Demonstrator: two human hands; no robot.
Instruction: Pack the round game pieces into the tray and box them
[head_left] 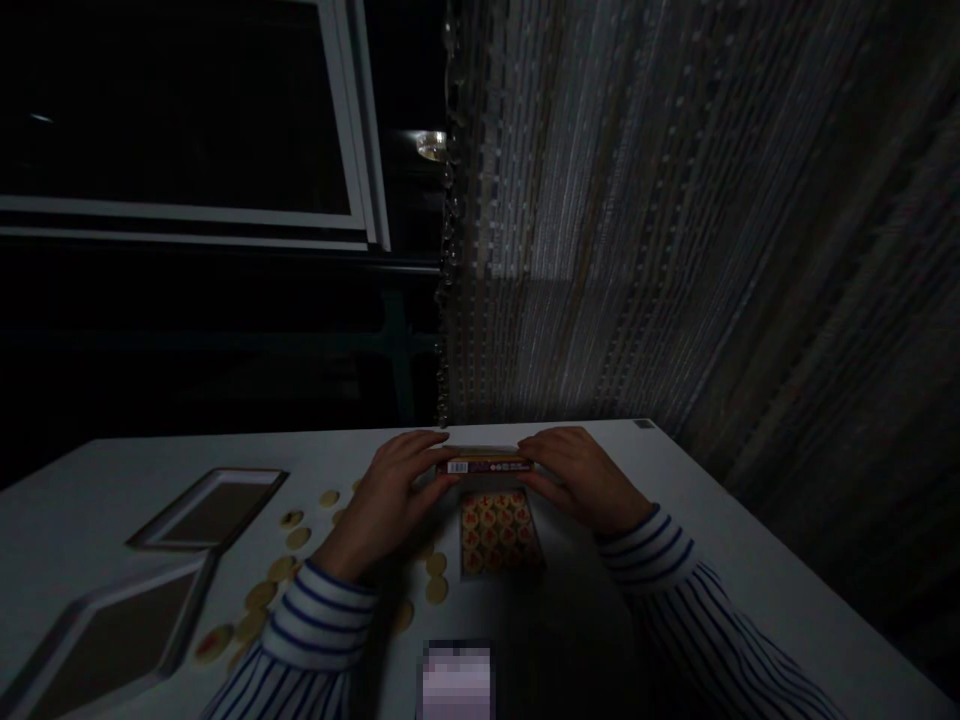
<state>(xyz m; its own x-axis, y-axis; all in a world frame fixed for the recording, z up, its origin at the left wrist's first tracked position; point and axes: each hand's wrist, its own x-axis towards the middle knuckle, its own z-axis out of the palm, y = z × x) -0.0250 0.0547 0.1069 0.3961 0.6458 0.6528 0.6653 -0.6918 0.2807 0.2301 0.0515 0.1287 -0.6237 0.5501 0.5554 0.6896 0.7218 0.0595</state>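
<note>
Your left hand (396,492) and right hand (585,478) have their fingers clamped on opposite ends of the box (489,467), neither hand nearer, its long axis running left to right, just beyond the red-marked discs (500,532) on the table (675,470).

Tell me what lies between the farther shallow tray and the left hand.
In the head view, several loose round yellowish pieces lie scattered on the white table between that tray and the left hand.

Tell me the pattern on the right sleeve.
Blue stripes on white; the right sleeve shows best in the head view, the only one.
</note>
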